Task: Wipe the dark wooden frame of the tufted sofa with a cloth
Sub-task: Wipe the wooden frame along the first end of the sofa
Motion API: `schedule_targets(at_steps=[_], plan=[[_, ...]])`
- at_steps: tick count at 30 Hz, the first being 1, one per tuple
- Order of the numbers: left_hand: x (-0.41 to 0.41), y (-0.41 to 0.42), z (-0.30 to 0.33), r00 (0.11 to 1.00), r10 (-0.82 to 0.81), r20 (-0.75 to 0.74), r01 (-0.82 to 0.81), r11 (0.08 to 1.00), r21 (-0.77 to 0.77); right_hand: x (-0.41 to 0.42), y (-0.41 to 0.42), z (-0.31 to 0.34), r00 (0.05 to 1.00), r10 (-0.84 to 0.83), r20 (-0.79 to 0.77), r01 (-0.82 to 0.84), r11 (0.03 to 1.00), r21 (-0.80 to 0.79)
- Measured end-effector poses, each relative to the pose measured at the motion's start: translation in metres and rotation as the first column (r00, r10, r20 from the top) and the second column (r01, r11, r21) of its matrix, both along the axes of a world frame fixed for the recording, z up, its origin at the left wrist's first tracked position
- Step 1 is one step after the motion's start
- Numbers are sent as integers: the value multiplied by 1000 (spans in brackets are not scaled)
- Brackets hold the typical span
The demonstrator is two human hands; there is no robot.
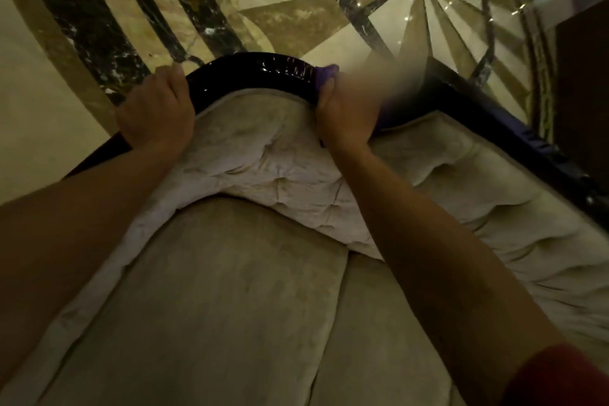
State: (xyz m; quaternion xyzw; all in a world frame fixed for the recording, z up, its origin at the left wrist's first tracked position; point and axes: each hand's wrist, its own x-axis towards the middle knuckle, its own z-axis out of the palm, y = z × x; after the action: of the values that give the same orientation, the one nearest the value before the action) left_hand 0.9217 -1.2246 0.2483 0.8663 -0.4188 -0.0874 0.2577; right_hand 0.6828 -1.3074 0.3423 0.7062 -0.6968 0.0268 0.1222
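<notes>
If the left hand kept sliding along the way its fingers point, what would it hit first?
Nothing solid, probably. The left hand grips the dark frame with its fingers curled over the top, pointing beyond the sofa back. Past them only the marble floor shows, far below; depth is hard to judge here.

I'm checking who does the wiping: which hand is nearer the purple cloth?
Right. The right hand grips the purple cloth against the frame; the left hand rests bare farther along.

We see seat cushions (211,306) nearest | tufted backrest (263,155) beyond them | frame (257,74) along its far edge | left hand (156,112) on frame's left, right hand (346,115) with cloth (326,74) on its right | floor (296,10) farthest
</notes>
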Motion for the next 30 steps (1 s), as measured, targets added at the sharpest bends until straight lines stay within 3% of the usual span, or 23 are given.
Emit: schedule_targets(at_steps=[3,6,9,11,14,16,18,20,23,30], plan=[[1,0,7,999,-4,-42,3,1000,-10,4,-3,-1,999,-30,-18,31,999,33],[-5,-3,18,992,-114,-55,108,989,-97,21,-8,2,989,-101,110,92,993,80],[-31,-37,43,961,-275,26,275,950,-148,32,-14,9,961,-96,259,49,982,182],[-58,-61,63,890,-429,154,446,890,-97,40,-14,11,941,-80,329,17,982,190],[-76,-76,74,859,-456,233,468,884,4,37,-3,9,937,-3,351,-50,988,144],[-77,-75,70,871,-427,241,437,899,16,24,-2,13,972,84,219,-119,981,151],[-75,-74,66,859,-437,266,452,892,6,7,-8,25,989,150,-14,-145,971,190],[-75,-74,67,857,-439,269,458,889,-11,-11,-16,40,943,197,-268,-124,957,264],[-76,-70,71,847,-449,284,467,884,5,-30,-19,56,776,255,-576,-45,934,353],[-72,-68,69,822,-484,299,502,865,21,-21,-13,92,329,343,-880,87,917,390]])
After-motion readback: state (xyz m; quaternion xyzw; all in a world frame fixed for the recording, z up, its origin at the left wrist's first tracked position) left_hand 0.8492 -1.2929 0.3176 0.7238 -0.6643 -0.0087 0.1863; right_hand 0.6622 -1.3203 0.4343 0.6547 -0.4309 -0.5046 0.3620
